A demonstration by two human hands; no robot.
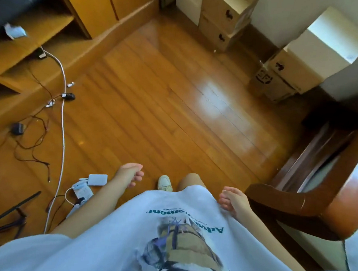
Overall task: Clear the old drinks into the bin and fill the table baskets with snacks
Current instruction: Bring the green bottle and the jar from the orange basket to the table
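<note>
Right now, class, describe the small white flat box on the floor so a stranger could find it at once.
Start at the wooden floor and go to the tangle of cables along its left side. Follow the thick white cable down toward the person; the small white flat rectangular box lies just right of it, beside the left hand. Unlike the dark adapters and thin wires nearby, it is pale, smooth-edged and slab-shaped.

Your left hand [129, 174] and right hand [233, 201] hang loosely curled, holding nothing, above the wooden floor [165, 105]; cardboard boxes [223, 18] stand at its far edge.
</note>
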